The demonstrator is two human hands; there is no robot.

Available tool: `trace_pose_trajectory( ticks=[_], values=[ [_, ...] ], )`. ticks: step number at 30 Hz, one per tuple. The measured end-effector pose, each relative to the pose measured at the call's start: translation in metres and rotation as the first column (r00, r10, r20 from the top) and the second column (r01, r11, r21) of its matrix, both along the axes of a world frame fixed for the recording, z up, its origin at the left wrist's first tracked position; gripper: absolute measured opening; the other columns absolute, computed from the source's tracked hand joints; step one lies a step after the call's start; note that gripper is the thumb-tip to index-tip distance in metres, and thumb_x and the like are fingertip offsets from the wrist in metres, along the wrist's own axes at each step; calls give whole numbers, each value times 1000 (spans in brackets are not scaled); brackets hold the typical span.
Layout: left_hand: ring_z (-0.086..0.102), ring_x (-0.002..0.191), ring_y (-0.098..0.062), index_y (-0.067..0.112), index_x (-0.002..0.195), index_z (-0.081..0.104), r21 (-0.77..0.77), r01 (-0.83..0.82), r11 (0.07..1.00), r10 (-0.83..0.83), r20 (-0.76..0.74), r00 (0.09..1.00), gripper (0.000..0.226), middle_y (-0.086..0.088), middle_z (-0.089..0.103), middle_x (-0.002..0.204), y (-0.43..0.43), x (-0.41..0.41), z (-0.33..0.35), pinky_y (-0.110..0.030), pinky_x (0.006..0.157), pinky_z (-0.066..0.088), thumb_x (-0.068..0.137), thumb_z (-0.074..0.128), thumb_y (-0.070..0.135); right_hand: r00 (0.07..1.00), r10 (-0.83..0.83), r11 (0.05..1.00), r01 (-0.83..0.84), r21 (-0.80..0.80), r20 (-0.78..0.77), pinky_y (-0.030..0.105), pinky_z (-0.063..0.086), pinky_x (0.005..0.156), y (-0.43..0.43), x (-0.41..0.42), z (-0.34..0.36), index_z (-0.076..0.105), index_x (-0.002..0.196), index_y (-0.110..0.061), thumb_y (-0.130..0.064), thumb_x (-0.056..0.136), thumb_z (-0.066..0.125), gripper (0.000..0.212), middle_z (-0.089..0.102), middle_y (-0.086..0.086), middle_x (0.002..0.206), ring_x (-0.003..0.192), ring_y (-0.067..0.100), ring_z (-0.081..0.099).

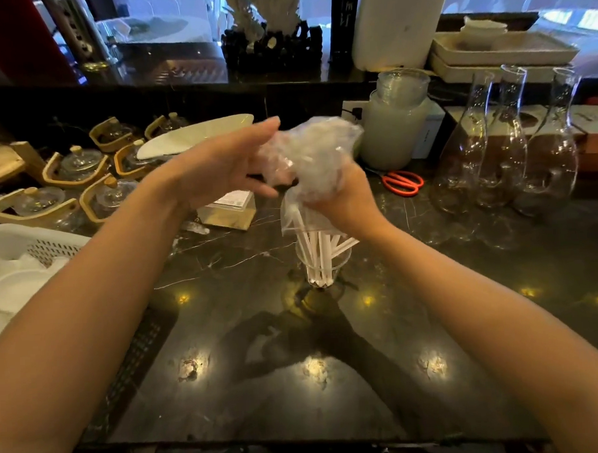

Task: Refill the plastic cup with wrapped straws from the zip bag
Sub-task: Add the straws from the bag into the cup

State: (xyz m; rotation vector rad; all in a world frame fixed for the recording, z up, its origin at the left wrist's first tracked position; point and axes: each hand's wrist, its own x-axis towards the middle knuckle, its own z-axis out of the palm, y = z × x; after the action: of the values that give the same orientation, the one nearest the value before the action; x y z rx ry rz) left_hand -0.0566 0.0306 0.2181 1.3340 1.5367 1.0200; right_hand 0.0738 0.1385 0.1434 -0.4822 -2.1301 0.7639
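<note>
A clear plastic cup [322,271] stands upright on the dark marble counter, with several white wrapped straws [317,249] standing in it. Directly above it my right hand [340,195] is shut on the crumpled clear zip bag [313,157], whose lower mouth hangs over the straw tops. My left hand [219,163] is beside the bag on the left, fingers spread and blurred, fingertips touching the bag's upper part. Whether that hand grips the plastic is unclear.
Red-handled scissors [402,182] lie right of the bag. Three glass carafes [513,141] stand at right, a frosted jar [394,133] behind. Glass teapots with wooden handles [75,167] crowd the left, beside a white basket [31,245]. A small clear box [228,212] sits behind the cup.
</note>
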Motion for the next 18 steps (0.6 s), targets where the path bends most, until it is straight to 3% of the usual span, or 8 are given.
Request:
trace_pose_trajectory(
  ticks=[1, 3, 6, 8, 12, 15, 18],
  values=[
    [63, 97, -5, 28, 105, 58, 53, 2, 999, 1, -47, 999, 28, 7, 65, 104, 2, 0, -4, -17, 77, 54, 78, 59, 35, 999, -52, 998, 52, -19, 0, 7, 45, 67, 3, 1, 2, 54, 108, 9, -10, 73, 70, 42, 61, 12, 91, 83, 26, 62],
    [55, 108, 3, 30, 122, 46, 113, 40, 993, -18, -184, 983, 60, 12, 55, 119, 13, 9, -18, -12, 87, 48, 67, 72, 27, 996, -92, 980, 94, -174, 24, 2, 40, 67, 6, 5, 1, 49, 115, 5, -10, 72, 73, 52, 52, 4, 95, 88, 14, 52],
    [45, 123, -8, 20, 134, 36, 108, 83, 991, -43, -332, 942, 80, 4, 46, 135, 35, 29, -38, -22, 101, 38, 66, 76, 30, 1000, -14, 917, 4, -399, -20, 10, 48, 76, 8, 12, -16, 43, 123, -1, -7, 72, 72, 59, 54, 10, 111, 100, 13, 52],
    [47, 118, -12, 14, 132, 40, 114, 74, 991, -32, -338, 941, 75, -1, 50, 131, 47, 34, -51, -25, 100, 41, 67, 75, 26, 999, -4, 897, -18, -441, -49, 12, 50, 76, 9, 14, -30, 46, 122, -3, -6, 74, 69, 53, 56, 11, 110, 96, 11, 56],
    [52, 95, -3, 13, 125, 47, 97, 40, 994, -14, -251, 968, 59, 11, 53, 105, 53, 36, -71, -3, 73, 45, 71, 72, 16, 999, 17, 877, -30, -479, -31, 4, 48, 71, 11, 12, -44, 51, 117, -1, 0, 76, 66, 44, 57, 7, 105, 91, 6, 57],
    [54, 96, -1, 17, 121, 50, 90, 24, 996, -12, -138, 990, 54, 14, 56, 100, 53, 33, -81, -3, 73, 46, 72, 71, 15, 999, 40, 850, -53, -525, -36, 5, 49, 68, 12, 11, -50, 52, 114, -2, 5, 72, 68, 46, 57, 5, 102, 87, 3, 57],
    [54, 90, 6, 23, 114, 50, 112, 32, 993, -16, -137, 990, 46, 19, 55, 96, 49, 32, -82, -5, 73, 47, 74, 70, 14, 997, 73, 841, -77, -535, -29, 5, 49, 73, 12, 10, -55, 48, 119, -2, 3, 70, 71, 54, 56, 7, 107, 99, 15, 57]
  ],
)
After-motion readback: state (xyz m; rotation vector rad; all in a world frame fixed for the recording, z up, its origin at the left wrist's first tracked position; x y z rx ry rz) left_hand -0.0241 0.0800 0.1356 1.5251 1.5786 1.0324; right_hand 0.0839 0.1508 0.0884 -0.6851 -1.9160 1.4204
